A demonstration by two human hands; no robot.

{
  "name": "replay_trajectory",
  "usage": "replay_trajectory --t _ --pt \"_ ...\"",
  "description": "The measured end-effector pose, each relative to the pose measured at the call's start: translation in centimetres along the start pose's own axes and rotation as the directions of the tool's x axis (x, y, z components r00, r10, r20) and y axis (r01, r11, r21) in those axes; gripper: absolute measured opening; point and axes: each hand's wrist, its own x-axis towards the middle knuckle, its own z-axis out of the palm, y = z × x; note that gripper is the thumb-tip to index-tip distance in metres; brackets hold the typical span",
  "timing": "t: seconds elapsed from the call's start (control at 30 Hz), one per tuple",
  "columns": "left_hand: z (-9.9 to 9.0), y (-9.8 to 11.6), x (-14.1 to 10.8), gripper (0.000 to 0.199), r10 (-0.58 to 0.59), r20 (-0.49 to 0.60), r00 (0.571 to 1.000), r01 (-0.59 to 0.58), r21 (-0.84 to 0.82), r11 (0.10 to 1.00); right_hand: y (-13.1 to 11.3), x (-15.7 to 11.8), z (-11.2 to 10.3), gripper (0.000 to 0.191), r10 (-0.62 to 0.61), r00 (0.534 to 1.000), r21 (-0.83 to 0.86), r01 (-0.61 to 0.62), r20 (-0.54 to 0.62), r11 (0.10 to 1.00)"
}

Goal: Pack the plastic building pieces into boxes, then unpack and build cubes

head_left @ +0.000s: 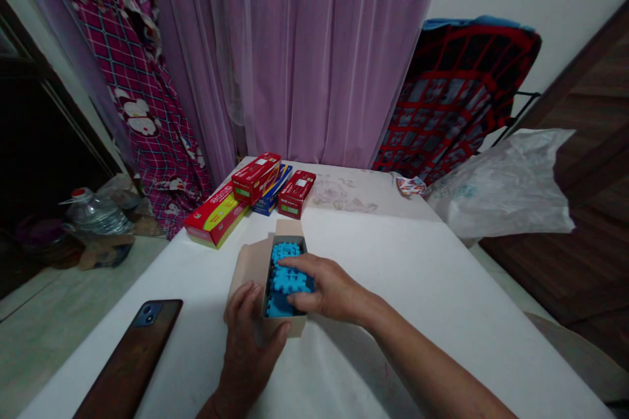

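Note:
An open cardboard box (292, 326) stands near the middle of the table, its lid flap folded out to the left. Blue plastic pieces with toothed edges, like interlocking blocks (282, 250), fill it. My left hand (248, 340) grips the box at its near left side, fingers on the flap and thumb at the near wall. Reaching in from the right, my right hand (331, 285) has its thumb and index finger around a blue toothed block (289, 280) inside the box. Its other fingers are hidden.
Red boxes (297, 193), a blue box (270, 200) and a red and yellow box (216, 216) sit at the back left of the white table (393, 314). A phone (132, 353) lies at the front left. A plastic bag (501, 183) is at the right edge.

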Motion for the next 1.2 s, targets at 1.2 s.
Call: replay_trajectory --t 1.2 --pt "0.3 0.1 -0.5 0.074 -0.089 0.053 0.995 0.092 -0.051 0.994 -0.1 1.0 0.6 0.015 -0.136 0.979 -0.368 0.183 0.151 0.912"
